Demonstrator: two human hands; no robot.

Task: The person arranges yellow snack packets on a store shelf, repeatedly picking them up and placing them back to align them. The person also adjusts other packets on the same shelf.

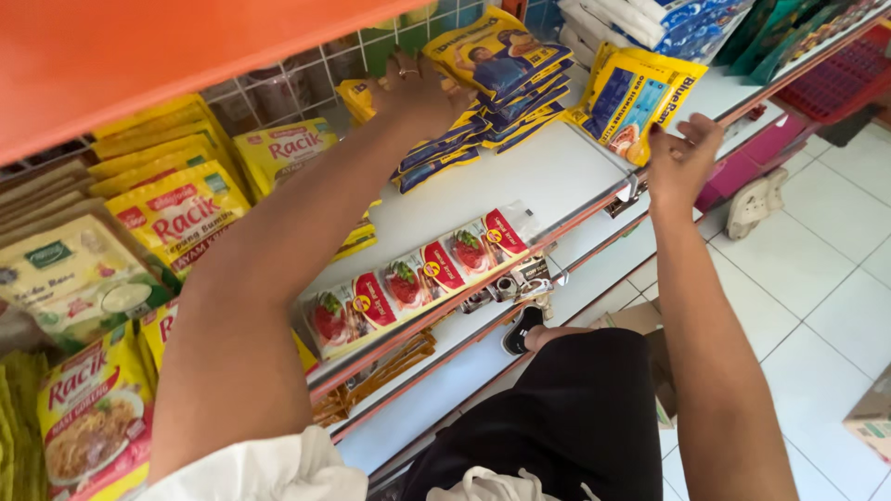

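Observation:
My left hand [418,88], a ring on one finger, reaches to the back of the white shelf [548,172] and presses on a fanned stack of yellow and blue packets [497,79]. My right hand [682,162] rests near the shelf's front edge, fingers spread, touching the lower corner of a yellow and blue bag [636,97] that leans upright. A strip of joined red sachets [418,278] lies along the shelf's front edge between my arms.
Yellow seasoning packets [176,209] stand in rows on the left. An orange shelf [139,56] hangs overhead. White and blue packs [668,23] lie at the back right. Below are a lower shelf, tiled floor [817,297], a cardboard box [872,422] and a red basket [840,79].

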